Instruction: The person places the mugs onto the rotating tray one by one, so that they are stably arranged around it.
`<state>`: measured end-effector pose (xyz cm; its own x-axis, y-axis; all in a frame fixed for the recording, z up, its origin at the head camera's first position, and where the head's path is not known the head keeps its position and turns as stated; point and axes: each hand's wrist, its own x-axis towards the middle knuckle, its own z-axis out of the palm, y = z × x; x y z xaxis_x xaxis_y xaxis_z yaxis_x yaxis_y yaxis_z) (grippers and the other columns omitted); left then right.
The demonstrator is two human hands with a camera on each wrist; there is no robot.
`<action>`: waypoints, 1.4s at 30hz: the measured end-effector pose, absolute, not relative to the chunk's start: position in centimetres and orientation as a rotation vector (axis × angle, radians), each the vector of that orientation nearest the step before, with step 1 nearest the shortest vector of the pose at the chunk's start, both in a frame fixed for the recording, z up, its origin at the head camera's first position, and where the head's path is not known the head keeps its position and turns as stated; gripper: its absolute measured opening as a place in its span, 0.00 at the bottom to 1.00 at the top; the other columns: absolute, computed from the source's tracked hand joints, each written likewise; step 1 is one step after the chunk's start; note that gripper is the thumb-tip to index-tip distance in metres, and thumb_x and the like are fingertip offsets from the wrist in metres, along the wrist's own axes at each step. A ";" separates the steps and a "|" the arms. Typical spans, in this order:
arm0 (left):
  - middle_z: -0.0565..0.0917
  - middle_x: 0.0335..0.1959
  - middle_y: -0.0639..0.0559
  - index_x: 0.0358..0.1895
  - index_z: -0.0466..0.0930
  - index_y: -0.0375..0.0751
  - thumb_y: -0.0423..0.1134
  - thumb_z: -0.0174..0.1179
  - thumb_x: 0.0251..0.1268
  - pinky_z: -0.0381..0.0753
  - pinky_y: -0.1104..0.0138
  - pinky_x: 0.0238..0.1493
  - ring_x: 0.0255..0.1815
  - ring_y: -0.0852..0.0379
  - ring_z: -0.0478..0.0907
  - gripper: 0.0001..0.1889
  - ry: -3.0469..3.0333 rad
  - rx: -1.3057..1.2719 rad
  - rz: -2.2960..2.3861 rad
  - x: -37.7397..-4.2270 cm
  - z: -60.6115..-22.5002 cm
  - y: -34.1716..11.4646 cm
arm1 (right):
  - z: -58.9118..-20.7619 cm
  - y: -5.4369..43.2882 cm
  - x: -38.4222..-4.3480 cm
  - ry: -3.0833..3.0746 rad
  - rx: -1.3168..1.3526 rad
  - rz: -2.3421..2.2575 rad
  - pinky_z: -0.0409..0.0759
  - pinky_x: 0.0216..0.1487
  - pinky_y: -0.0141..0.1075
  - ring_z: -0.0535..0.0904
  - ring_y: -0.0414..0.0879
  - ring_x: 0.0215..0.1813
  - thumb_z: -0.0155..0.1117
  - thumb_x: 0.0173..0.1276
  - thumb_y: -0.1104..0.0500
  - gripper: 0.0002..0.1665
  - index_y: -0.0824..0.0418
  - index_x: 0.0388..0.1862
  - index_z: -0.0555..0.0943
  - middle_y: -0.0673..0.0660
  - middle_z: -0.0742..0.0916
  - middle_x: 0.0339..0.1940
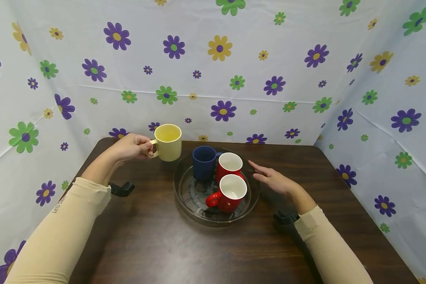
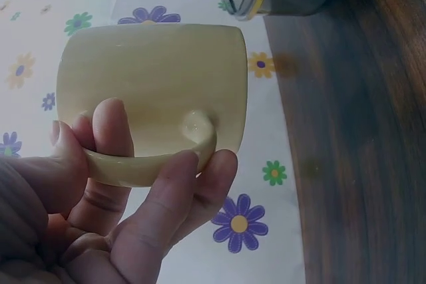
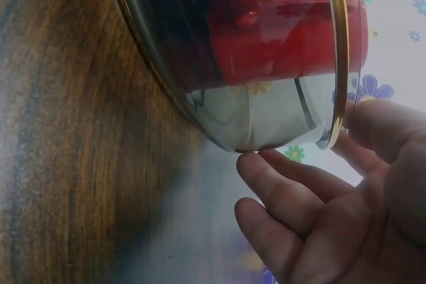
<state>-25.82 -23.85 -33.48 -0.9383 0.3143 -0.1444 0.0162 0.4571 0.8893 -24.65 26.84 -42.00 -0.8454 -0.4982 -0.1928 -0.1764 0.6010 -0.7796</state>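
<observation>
A pale yellow mug (image 1: 168, 142) is held upright by its handle in my left hand (image 1: 134, 147), raised over the table just left of a round clear glass dish. In the left wrist view, fingers and thumb curl round the handle of the yellow mug (image 2: 153, 78). The glass dish (image 1: 184, 209) contains a dark blue mug (image 1: 203, 163) and two red mugs with white insides, one at the back (image 1: 227, 163) and one nearer the front (image 1: 230, 197). At the dish's right rim (image 3: 341, 51), my right hand (image 1: 274, 179) has its fingers extended, lightly touching or very near the glass.
The dark brown wooden table (image 1: 156, 248) extends around the dish. A white cloth (image 1: 198, 102) printed with flowers hangs behind the table and along both sides. Dark straps sit on both wrists, the left strap (image 1: 122, 189) and the right strap (image 1: 285, 217).
</observation>
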 end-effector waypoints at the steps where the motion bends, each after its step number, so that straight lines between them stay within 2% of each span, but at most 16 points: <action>1: 0.82 0.33 0.46 0.49 0.76 0.20 0.33 0.47 0.82 0.86 0.60 0.50 0.44 0.50 0.83 0.15 2.419 0.285 1.478 -25.8 -33.3 -23.9 | -42.0 26.9 -24.7 2.439 -0.535 -1.126 0.57 0.73 0.67 0.58 0.67 0.79 0.50 0.83 0.53 0.37 0.46 0.85 0.51 0.63 0.56 0.83; 9: 0.81 0.33 0.46 0.51 0.76 0.21 0.34 0.47 0.82 0.87 0.63 0.47 0.43 0.52 0.83 0.16 2.442 0.278 1.470 -25.4 -32.6 -24.4 | -41.8 26.8 -24.8 2.497 -0.551 -1.131 0.60 0.73 0.64 0.58 0.64 0.80 0.52 0.82 0.52 0.36 0.47 0.84 0.55 0.59 0.60 0.83; 13: 0.82 0.34 0.46 0.51 0.76 0.21 0.34 0.47 0.82 0.87 0.63 0.48 0.44 0.51 0.84 0.15 2.432 0.289 1.477 -24.9 -32.2 -24.4 | -41.4 26.7 -24.3 2.535 -0.583 -1.115 0.61 0.72 0.64 0.57 0.65 0.80 0.54 0.81 0.47 0.40 0.50 0.85 0.52 0.61 0.61 0.82; 20: 0.82 0.34 0.46 0.48 0.78 0.24 0.34 0.48 0.82 0.87 0.64 0.47 0.42 0.52 0.84 0.13 2.453 0.308 1.478 -23.9 -31.7 -23.9 | -41.0 26.5 -22.2 2.537 -0.636 -0.980 0.50 0.76 0.64 0.44 0.67 0.82 0.60 0.76 0.43 0.55 0.61 0.84 0.39 0.66 0.49 0.84; 24: 0.82 0.34 0.45 0.48 0.78 0.24 0.33 0.48 0.82 0.87 0.64 0.48 0.43 0.52 0.84 0.13 2.461 0.335 1.474 -23.4 -31.5 -23.7 | -40.9 26.4 -21.3 2.512 -0.656 -0.978 0.50 0.76 0.64 0.41 0.70 0.82 0.66 0.72 0.45 0.61 0.66 0.83 0.37 0.70 0.44 0.83; 31: 0.82 0.34 0.43 0.46 0.78 0.23 0.32 0.48 0.81 0.86 0.59 0.51 0.43 0.48 0.83 0.13 2.454 0.350 1.471 -22.9 -31.2 -23.3 | -41.3 26.5 -21.2 2.480 -0.725 -1.031 0.52 0.76 0.64 0.45 0.70 0.81 0.74 0.65 0.45 0.67 0.65 0.84 0.39 0.70 0.47 0.83; 37: 0.81 0.34 0.43 0.44 0.79 0.25 0.32 0.48 0.81 0.86 0.60 0.50 0.43 0.50 0.83 0.12 2.442 0.404 1.461 -22.5 -31.0 -22.8 | -41.2 26.5 -21.6 2.486 -0.700 -1.049 0.56 0.74 0.64 0.52 0.69 0.80 0.73 0.66 0.49 0.62 0.63 0.84 0.43 0.68 0.52 0.83; 42: 0.81 0.33 0.43 0.44 0.78 0.24 0.32 0.48 0.81 0.86 0.61 0.49 0.42 0.52 0.82 0.12 2.432 0.426 1.463 -22.1 -30.9 -22.5 | -41.1 26.6 -21.7 2.451 -0.679 -1.078 0.57 0.75 0.62 0.53 0.68 0.80 0.72 0.68 0.54 0.60 0.63 0.84 0.43 0.69 0.54 0.82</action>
